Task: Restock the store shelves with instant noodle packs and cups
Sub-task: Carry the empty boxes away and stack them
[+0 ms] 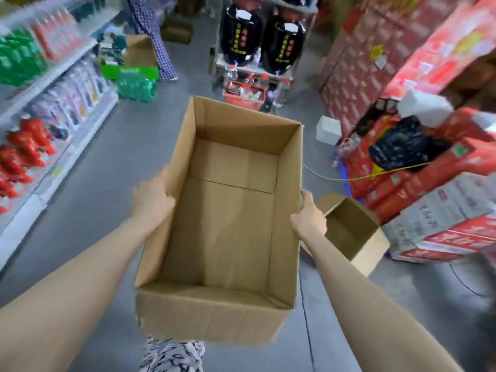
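Grey shop floor point(102, 167) fills the frame, with store shelves point(45, 84) of red, green and pale packs along the left edge and red cartons point(418, 167) stacked on the right. Centre frame, a large open cardboard box point(228, 218) is held up off the floor, its inside bare. A smaller open box point(351, 232) lies on the floor at lower right. The left hand point(153, 197) grips the big box's left wall, fingers wrapped on it; the right hand point(308, 216) clasps the right wall, fingers closed over the rim
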